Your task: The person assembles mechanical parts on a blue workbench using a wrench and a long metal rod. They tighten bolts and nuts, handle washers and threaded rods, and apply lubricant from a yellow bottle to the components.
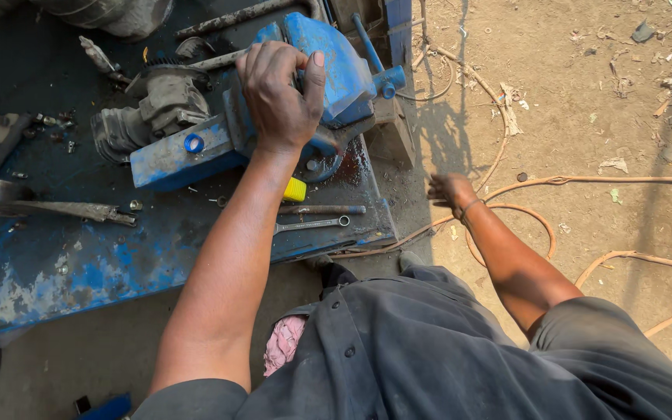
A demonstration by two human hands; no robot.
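While the right hand [451,189] hangs loose and empty at three o'clock over the sandy ground, the left hand [280,97] lies farther off at twelve o'clock, fingers curled over the blue bench vise [328,70] on the worn blue workbench [56,264]. Cast iron, the vise looks heavy and rigid — best gripped across its broad body. A grimy metal part [145,113] sits clamped just beyond, at ten o'clock; a spanner [310,225] lies nearer.

We are in an outdoor repair workshop. A big blue vise [328,70] sits on a worn, chipped blue metal bench [56,264] with greasy tools at the left. At the right we see dirt ground [585,101] with hoses.
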